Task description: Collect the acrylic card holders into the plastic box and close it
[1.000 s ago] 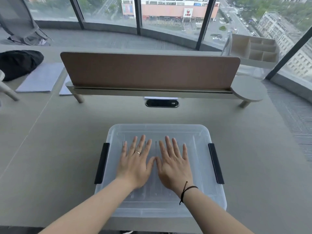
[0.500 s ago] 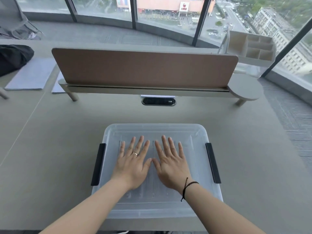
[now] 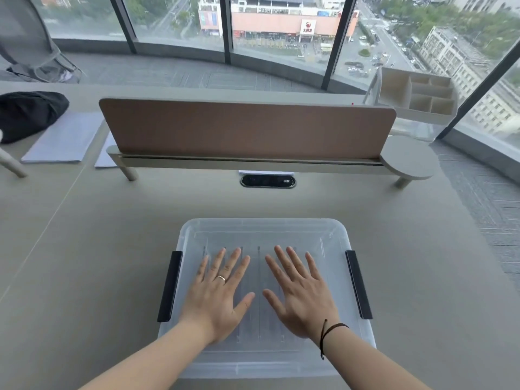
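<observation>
A clear plastic box [image 3: 261,232] with its lid on sits on the desk right in front of me. Black latch handles [image 3: 169,285] run along its left and right sides. Through the lid, faint upright lines of the acrylic card holders [image 3: 259,266] show inside. My left hand [image 3: 221,296] lies flat on the lid, fingers spread, a ring on one finger. My right hand [image 3: 302,298] lies flat beside it, fingers spread, a dark cord around the wrist. Neither hand holds anything.
A brown divider panel [image 3: 247,128] on a raised shelf crosses the desk behind the box, with a round side shelf [image 3: 409,161]. A black cable port [image 3: 267,181] sits below it. Papers [image 3: 62,142] and a black bag [image 3: 28,114] lie far left; a white organiser [image 3: 416,97] stands far right.
Both hands have slid a little apart on the lid, thumbs no longer touching. The view has shifted slightly. The box has not moved.
</observation>
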Motion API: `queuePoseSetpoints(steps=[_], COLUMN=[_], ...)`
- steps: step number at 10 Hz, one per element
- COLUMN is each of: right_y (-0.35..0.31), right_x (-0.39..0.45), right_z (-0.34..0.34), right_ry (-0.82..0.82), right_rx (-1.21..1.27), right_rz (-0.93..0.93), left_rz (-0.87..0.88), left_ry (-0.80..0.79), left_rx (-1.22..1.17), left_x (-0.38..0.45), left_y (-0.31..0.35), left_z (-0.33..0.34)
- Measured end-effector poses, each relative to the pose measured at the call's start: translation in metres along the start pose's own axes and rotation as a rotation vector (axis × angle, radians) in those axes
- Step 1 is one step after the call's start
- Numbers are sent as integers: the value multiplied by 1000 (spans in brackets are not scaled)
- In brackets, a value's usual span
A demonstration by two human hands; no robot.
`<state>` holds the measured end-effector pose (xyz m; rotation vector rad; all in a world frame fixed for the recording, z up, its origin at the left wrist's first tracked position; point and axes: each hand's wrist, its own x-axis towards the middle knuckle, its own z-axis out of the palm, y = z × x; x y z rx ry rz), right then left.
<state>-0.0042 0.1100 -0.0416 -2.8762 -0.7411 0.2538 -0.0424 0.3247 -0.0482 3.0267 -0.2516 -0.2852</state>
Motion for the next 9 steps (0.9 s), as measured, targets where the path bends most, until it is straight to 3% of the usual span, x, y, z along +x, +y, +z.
queuePoseSetpoints(steps=[3, 5, 6, 8, 9], right_y=[-3, -15, -13, -7, 3], right_x=[-4, -2, 4, -12, -30], right_z=[-3, -10, -14, -52, -91], right_ry=[-1, -73, -110, -181, -10], right_rx=[5, -10, 20, 324, 510], right_rz=[-6, -22, -16, 130, 222], left_rz=[-17, -267, -281, -270, -271], left_ry=[-9, 128, 129, 107, 98], left_rx=[-105, -342, -320, -275, -267], left_x=[-7, -15, -14, -16, -15], left_y=[-2, -25, -29, -30, -27], left_z=[-10, -5, -3, -2, -3])
